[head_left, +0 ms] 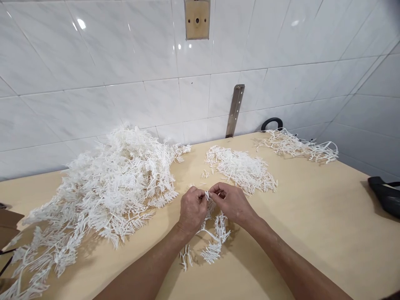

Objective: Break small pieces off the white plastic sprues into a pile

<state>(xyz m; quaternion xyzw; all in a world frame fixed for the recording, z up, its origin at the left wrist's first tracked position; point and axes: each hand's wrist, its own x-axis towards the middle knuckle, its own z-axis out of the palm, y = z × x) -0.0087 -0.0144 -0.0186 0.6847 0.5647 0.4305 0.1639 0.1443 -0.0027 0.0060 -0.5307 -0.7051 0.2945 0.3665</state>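
Note:
My left hand [192, 210] is closed on a white branching sprig [215, 246], whose stems hang below the hands over the table. The thumb and fingers of my right hand [230, 203] pinch a small tip of the same sprig, close beside my left fingertips. Just behind my right hand lies a pile of small white pieces [245, 168]. To the left spreads a large heap of white branching sprigs [115, 183].
Bare white stems [300, 146] lie at the back right of the wooden table [318, 216], by a black loop handle [271, 121]. A black object [386, 196] sits at the right edge. A metal strip [235, 110] stands against the tiled wall.

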